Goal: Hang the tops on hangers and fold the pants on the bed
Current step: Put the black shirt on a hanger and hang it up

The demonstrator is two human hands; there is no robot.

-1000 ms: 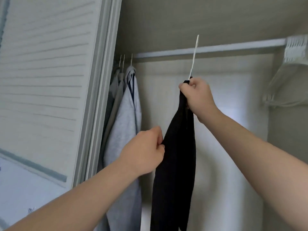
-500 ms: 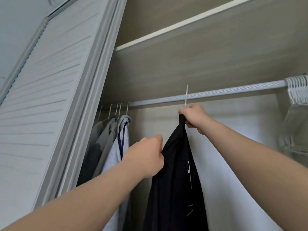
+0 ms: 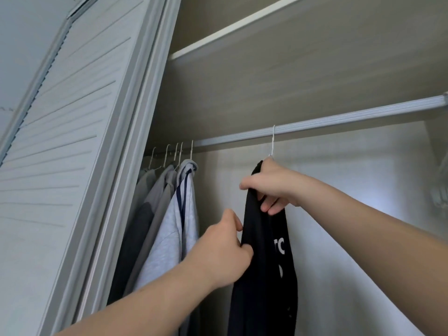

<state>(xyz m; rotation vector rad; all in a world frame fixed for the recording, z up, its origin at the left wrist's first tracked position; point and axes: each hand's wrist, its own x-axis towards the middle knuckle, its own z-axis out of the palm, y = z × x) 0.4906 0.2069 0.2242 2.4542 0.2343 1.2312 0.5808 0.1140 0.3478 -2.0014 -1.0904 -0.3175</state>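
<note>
A black top [image 3: 264, 258] with white lettering hangs on a white hanger [image 3: 272, 141] whose hook sits over the closet rail [image 3: 339, 121]. My right hand [image 3: 271, 185] holds the top at its neck just under the hook, fingers loosely curled round the fabric. Lower down, my left hand [image 3: 223, 248] pinches the black top's left edge. Several grey tops [image 3: 167, 226] hang on white hangers at the rail's left end.
A louvred closet door [image 3: 72, 141] stands at the left. A shelf [image 3: 242, 23] runs above the rail. Pale hangers [image 3: 441, 190] show at the right edge. The rail is bare between the grey tops and the black one.
The hanger's hook has gone up and over the rail. My right hand has loosened and slid down the black top's neck. The view has tilted upward.
</note>
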